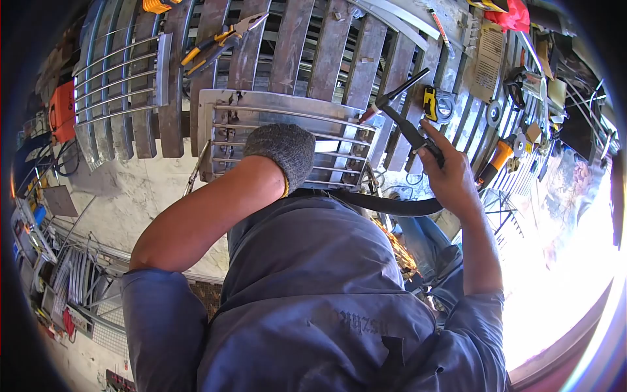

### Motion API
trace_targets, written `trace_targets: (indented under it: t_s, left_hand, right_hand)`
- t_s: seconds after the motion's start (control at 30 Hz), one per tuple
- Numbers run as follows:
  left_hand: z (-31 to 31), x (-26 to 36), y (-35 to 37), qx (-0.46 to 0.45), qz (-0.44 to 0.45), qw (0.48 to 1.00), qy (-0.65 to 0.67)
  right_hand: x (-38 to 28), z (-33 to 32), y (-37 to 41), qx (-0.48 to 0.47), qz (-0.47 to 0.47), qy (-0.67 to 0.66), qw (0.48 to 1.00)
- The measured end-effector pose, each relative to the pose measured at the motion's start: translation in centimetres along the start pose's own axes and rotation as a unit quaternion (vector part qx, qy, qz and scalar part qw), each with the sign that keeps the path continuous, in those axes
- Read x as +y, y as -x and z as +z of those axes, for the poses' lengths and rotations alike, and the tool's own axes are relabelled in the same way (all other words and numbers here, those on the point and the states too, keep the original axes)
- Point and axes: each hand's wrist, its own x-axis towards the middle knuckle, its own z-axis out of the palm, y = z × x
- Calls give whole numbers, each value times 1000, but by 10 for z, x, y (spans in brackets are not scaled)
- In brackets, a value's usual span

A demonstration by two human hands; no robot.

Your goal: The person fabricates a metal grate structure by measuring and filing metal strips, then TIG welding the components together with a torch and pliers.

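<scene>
My left hand [281, 153], in a grey knit glove, rests over the middle of a metal grille [339, 119] made of parallel rods. Its fingers are turned down and hidden. Under the grille lies a flat metal plate [207, 108] on the slatted bench. Bare, my right hand [449, 171] is closed around the handle of a TIG welding torch [410, 130]. The torch's reddish nozzle points left, close to the grille's upper right corner. Just above my right hand is a yellow and black tape measure [437, 104].
Pliers [225, 42] and a second rod grille [124, 75] lie on the bench slats [290, 49] at upper left. An orange angle grinder [499, 160] is on the right. Sparks [401, 251] fly below, near a person in jeans [424, 242]. Metal stock [78, 277] stands at lower left.
</scene>
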Motion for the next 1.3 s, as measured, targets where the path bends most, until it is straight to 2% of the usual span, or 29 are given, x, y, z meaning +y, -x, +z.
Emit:
trace_targets:
  t_s: [0.07, 0.23, 0.33, 0.43, 0.53, 0.73, 0.83, 0.93, 1.03, 1.3]
  left_hand:
    - [-5, 5, 5, 3, 6, 1000, -18]
    - [-2, 5, 4, 20, 9, 999, -24]
    - [-11, 9, 6, -6, -13, 1000, -15]
    - [-4, 8, 0, -9, -11, 999, -43]
    - [3, 1, 1, 45, 5, 999, 6]
    - [4, 1, 1, 34, 3, 999, -3]
    - [1, 1, 0, 12, 5, 1000, -8]
    - [1, 1, -1, 13, 2, 1000, -14]
    - [1, 2, 0, 14, 2, 1000, -20]
    - [5, 0, -1, 18, 13, 1000, -14]
  right_hand:
    - [15, 11, -3, 31, -55, -34, 997]
    - [14, 13, -2, 35, -78, -56, 995]
    - [11, 8, -2, 20, -62, -22, 998]
    - [29, 17, -8, 60, -126, -33, 990]
    - [27, 14, 2, 84, -74, -41, 993]
    - [39, 18, 10, 98, -49, -43, 993]
    - [39, 16, 14, 90, -4, -43, 995]
    - [51, 22, 15, 115, -20, -53, 992]
    - [48, 22, 18, 119, 12, -60, 991]
    - [62, 31, 21, 145, 17, -64, 987]
